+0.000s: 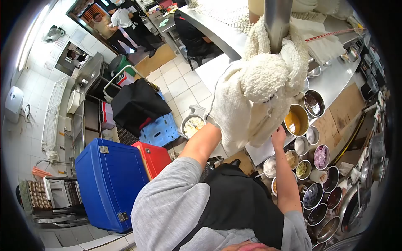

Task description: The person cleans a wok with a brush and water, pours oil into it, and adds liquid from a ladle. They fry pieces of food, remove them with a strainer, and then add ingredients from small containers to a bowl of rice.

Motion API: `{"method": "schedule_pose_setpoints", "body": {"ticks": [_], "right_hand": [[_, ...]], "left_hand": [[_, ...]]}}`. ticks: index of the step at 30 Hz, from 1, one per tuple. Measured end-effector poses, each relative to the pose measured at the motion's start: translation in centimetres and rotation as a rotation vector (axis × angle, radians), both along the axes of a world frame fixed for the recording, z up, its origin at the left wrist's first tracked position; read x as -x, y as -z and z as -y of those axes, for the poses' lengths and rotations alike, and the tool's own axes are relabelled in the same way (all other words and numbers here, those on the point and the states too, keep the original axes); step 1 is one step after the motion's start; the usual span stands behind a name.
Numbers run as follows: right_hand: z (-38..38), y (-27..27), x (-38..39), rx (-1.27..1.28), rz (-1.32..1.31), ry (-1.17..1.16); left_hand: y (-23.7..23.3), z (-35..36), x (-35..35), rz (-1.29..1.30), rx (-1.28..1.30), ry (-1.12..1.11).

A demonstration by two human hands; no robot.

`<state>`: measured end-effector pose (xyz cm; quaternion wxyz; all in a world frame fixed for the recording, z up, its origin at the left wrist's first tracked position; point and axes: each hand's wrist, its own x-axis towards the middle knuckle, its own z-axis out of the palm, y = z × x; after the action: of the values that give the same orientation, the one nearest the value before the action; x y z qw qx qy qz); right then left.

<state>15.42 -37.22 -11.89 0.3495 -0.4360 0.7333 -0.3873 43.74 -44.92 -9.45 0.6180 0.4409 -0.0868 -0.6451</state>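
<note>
A white terry towel (268, 79), knotted round a metal post (277, 25), hangs large in front of me. My left forearm reaches up behind it, so the left hand is hidden. Beside that forearm is a metal pot (184, 129) of chopped white pieces (194, 125); whether I touch it cannot be seen. My right hand (278, 136) is at the towel's lower right edge, beside a steel pot of yellow liquid (296, 120). Its fingers look curled; what they hold, if anything, is hidden.
Steel containers with chopped purple onion (321, 156), green pieces (302, 169) and sauces crowd the right. A blue cooler (111, 184), a red cooler (153, 158) and a black-covered load on a trolley (138, 104) stand left. Several people (121, 21) are at the back.
</note>
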Motion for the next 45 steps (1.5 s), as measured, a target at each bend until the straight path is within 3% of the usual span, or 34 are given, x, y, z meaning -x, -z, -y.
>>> {"method": "schedule_pose_setpoints", "body": {"ticks": [3, 4, 5, 7, 9, 11, 13, 16, 20, 23, 28, 33, 37, 39, 43, 45], "right_hand": [[-1.3, 2.8, 0.8, 0.11, 0.078, 0.009], [-2.5, 4.2, 1.5, 0.167, -0.062, -0.034], [-4.7, -0.6, 0.6, 0.099, -0.065, -0.034], [-8.2, -0.4, 2.2, -0.073, -0.004, -0.149], [-12.6, -3.7, 1.8, -0.044, -0.222, -0.161], [-16.7, -3.2, 2.1, 0.08, -0.323, -0.274], [-19.6, -2.8, 1.3, 0.029, -0.465, -0.318], [-21.0, -2.5, 0.3, -0.171, -0.428, -0.47], [-21.2, 1.0, -0.1, -0.081, -0.502, -0.606], [-20.6, 0.6, -0.2, -0.103, -0.517, -0.648], [-21.2, -0.4, 1.4, 0.118, -0.524, -0.44], [-22.6, -3.2, 4.0, 0.131, -0.524, -0.246], [-24.5, -6.6, 4.3, 0.24, -0.333, -0.017], [-25.6, -7.0, 4.5, 0.164, -0.052, 0.14], [-26.2, -4.4, 6.6, 0.089, -0.03, 0.127], [-25.0, -5.0, 7.6, 0.127, 0.038, 0.335]], "left_hand": [[0.2, -0.4, -1.3, 0.031, 0.007, 0.01], [0.2, -0.8, -1.4, 0.044, 0.005, 0.029], [0.4, -1.2, -2.2, 0.064, 0.006, 0.048], [0.2, -1.7, -3.3, 0.108, -0.003, 0.09], [0.2, -1.7, -3.2, 0.142, -0.021, 0.161], [-0.2, -2.2, -3.8, 0.18, -0.039, 0.207], [-0.7, -3.3, -4.3, 0.225, -0.054, 0.247], [-1.1, -5.5, -4.2, 0.278, -0.082, 0.332], [-0.9, -8.9, -2.8, 0.346, -0.118, 0.482], [0.4, -11.3, -1.1, 0.385, -0.143, 0.584], [3.4, -13.7, 2.3, 0.363, -0.146, 0.705], [5.2, -13.8, 4.9, 0.349, -0.157, 0.769], [5.5, -13.5, 6.1, 0.333, -0.133, 0.85], [5.3, -13.4, 6.7, 0.337, -0.129, 0.876], [4.1, -13.7, 8.0, 0.252, -0.121, 0.88], [3.7, -14.1, 8.4, 0.234, -0.137, 0.894]]}}
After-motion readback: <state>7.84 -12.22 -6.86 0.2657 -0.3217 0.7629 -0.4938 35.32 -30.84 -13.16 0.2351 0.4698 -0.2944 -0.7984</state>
